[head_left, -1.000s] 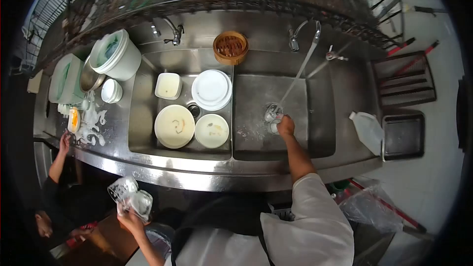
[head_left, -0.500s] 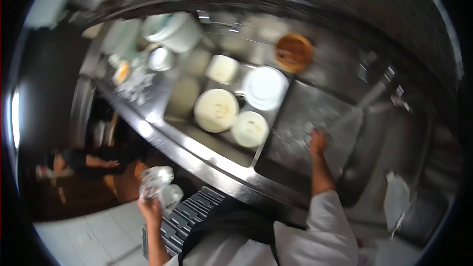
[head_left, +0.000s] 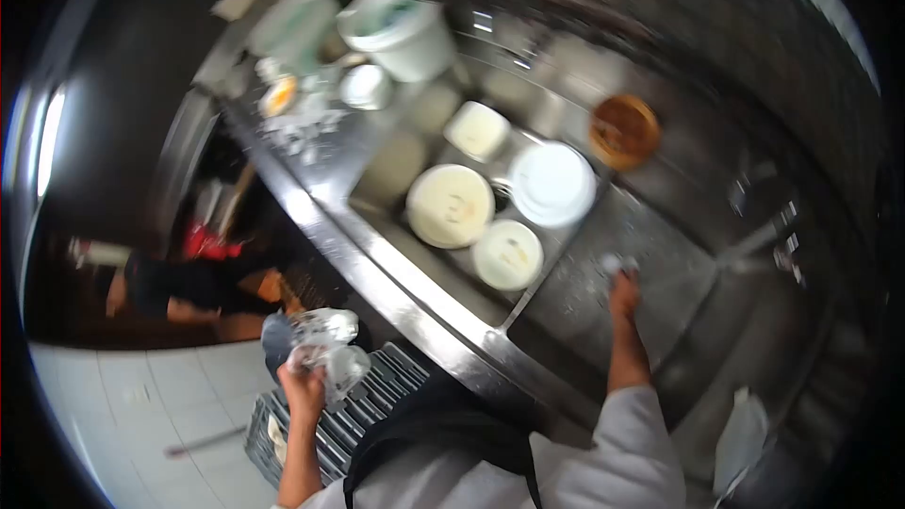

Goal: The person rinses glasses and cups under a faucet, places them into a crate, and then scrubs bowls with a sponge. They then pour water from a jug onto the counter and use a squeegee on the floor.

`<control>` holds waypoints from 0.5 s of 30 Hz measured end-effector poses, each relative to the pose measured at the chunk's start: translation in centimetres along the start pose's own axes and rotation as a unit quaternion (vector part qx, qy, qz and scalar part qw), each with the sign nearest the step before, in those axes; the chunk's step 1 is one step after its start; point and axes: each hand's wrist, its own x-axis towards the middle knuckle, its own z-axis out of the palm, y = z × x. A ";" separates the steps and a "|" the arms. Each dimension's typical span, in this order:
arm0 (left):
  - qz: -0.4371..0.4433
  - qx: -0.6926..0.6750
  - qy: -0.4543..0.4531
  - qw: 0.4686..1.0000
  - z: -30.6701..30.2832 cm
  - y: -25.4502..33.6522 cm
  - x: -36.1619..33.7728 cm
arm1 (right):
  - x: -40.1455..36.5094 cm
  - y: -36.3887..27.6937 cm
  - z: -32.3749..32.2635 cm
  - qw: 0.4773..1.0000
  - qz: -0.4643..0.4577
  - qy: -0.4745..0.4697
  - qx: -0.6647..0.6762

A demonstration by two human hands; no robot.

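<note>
Left hand (head_left: pixel 304 383) gripping glasses (head_left: pixel 326 343), right hand (head_left: pixel 624 295) in sink (head_left: pixel 671 275), its hold blurred

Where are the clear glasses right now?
Head view, lower left: the left hand holds the glasses over a grey rack, on the near side of the counter edge.
</note>
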 end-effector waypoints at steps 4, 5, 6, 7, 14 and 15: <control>0.048 -0.018 -0.005 0.999 0.7 -1.1 0.3 | -0.7 -1.9 -2.2 0.996 -0.064 -0.067 0.009; 0.051 -0.013 -0.012 0.999 0.9 -0.9 0.3 | -0.9 -2.7 -3.0 0.994 -0.064 -0.086 0.004; 0.053 -0.008 -0.013 0.998 0.9 -0.7 0.3 | -0.8 -3.3 -3.8 0.992 -0.069 -0.105 0.001; 0.055 -0.003 -0.011 0.998 1.0 -0.6 0.5 | -0.8 -3.3 -3.5 0.992 -0.065 -0.107 0.001; 0.057 -0.007 -0.016 0.998 1.8 0.0 0.4 | -0.7 -3.1 -2.3 0.989 -0.072 -0.121 -0.033; 0.059 -0.002 -0.019 0.998 1.9 0.0 0.3 | -0.7 -3.2 -2.5 0.989 -0.074 -0.121 -0.035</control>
